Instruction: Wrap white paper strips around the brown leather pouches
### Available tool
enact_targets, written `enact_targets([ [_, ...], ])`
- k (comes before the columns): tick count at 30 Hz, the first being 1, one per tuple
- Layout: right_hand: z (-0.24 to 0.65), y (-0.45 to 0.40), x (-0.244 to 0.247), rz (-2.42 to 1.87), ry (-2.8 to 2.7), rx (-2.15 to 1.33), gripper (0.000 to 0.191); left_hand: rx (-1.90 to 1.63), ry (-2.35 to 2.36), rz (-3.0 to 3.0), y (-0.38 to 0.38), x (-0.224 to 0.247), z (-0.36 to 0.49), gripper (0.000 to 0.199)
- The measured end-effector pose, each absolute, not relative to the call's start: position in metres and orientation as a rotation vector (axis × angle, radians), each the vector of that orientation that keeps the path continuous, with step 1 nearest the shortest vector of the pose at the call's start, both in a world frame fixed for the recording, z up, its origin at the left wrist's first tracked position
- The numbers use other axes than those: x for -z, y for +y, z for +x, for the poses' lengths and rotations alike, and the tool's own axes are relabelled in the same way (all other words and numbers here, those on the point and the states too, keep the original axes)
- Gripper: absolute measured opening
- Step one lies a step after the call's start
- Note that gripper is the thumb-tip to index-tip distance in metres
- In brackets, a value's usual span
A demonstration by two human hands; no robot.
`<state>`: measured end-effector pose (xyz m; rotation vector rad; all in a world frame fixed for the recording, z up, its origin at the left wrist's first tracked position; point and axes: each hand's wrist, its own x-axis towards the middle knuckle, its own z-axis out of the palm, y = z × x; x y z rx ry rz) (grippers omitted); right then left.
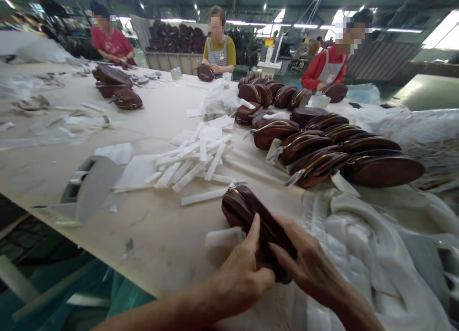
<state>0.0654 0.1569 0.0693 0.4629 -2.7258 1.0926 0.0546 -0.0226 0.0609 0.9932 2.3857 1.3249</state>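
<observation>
A dark brown leather bag [239,206] with a brass zipper stands on the table in front of me, tilted away to the left. My left hand [244,264] grips its near left side, the index finger stretched along the zipper edge. On the right side, my right hand [304,254] clasps the bag with the thumb near its close end and the fingers behind. A white strip [224,237] sticks out beside the bag's left side. Just beyond lies a loose pile of white strips [193,163].
Rows of finished-looking brown bags [315,161] stand at the right. Clear plastic sleeves [362,245] are heaped near my right arm. A tape dispenser [88,187] sits at the left table edge. Across the table [168,111], three people handle items; more bags [114,82] lie far left.
</observation>
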Motion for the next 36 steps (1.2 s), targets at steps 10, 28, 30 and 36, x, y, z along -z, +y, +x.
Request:
enact_targets([
  [10, 0.06, 0.161, -0.042, 0.676, -2.607, -0.572, 0.06, -0.837, 2.933, 1.722, -0.056, -0.072, -0.03, 0.038],
  [28, 0.011, 0.189, -0.068, 0.838, -2.886, -1.337, 0.034, -0.363, 2.99, 1.786, -0.037, -0.055, 0.002, 0.032],
  [30, -0.017, 0.188, -0.066, 0.824, -2.953, -1.374, 0.037, -0.395, 3.002, 1.805, -0.037, -0.054, 0.003, 0.029],
  [36, -0.11, 0.12, -0.021, 1.166, -2.996, -0.646, 0.018, -0.439, 3.02, 1.782, -0.04, -0.053, 0.006, 0.029],
])
